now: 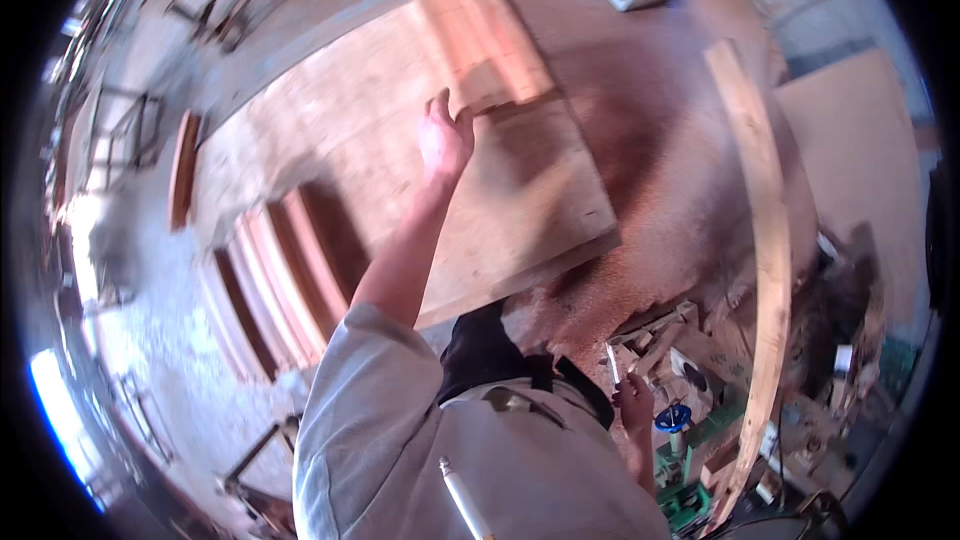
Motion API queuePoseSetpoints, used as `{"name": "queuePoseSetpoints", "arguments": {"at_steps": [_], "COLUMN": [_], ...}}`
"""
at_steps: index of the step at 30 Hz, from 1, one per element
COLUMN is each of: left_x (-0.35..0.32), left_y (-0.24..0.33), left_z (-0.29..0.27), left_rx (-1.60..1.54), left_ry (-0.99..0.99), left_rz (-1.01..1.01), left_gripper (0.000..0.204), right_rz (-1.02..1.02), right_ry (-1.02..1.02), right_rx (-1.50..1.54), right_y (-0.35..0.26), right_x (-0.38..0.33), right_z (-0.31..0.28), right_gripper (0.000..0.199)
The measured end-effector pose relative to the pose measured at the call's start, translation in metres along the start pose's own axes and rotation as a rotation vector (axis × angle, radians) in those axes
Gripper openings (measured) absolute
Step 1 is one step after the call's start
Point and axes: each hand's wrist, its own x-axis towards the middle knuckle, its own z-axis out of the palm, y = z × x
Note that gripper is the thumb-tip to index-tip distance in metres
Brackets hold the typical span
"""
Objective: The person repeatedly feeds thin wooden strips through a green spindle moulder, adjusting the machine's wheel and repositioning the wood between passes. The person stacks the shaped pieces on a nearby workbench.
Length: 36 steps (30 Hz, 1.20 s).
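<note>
My left hand (445, 138) reaches out over a pale wooden board tabletop (340, 90), its thumb and fingers apart with nothing in them. Just beyond the fingertips, near the tabletop's far edge, lies a row of reddish wooden strips (485, 35), side by side. Whether the fingers touch the closest strip cannot be made out. Low at my right side, my right hand (632, 402) is curled closed, and a thin white stick (613, 362) juts up from its fingers. Blur hides its exact kind.
More wooden pieces (290, 275) line the tabletop's left edge, with a reddish plank (184, 170) beyond. A long pale board (765, 220) stands at the right. Below it are wood scraps (650, 340) and a green machine with a blue handwheel (673, 417). Sawdust covers the floor (660, 230).
</note>
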Motion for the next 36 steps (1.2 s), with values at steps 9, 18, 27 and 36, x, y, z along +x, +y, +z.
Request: {"name": "queuePoseSetpoints", "arguments": {"at_steps": [9,18,27,36], "left_x": [-0.140,-0.175,-0.171,-0.225], "left_y": [-0.099,-0.152,-0.048,0.162], "left_z": [-0.251,-0.252,-0.241,-0.110], "left_rx": [0.790,0.924,-0.606,-1.340], "left_ry": [0.176,0.065,0.112,-0.405], "left_rz": [-0.188,-0.342,-0.382,-0.438], "left_gripper": [0.051,0.059,0.034,0.043], "right_rz": [-0.221,-0.263,-0.211,-0.266], "right_ry": [-0.179,-0.216,-0.131,0.046], "right_rx": [-0.168,-0.185,-0.039,0.286], "right_y": [-0.020,-0.017,0.036,0.107], "right_x": [0.058,0.061,0.010,-0.066], "right_z": [-0.006,-0.005,-0.029,-0.081], "right_gripper": [0.028,0.030,0.026,0.031]}}
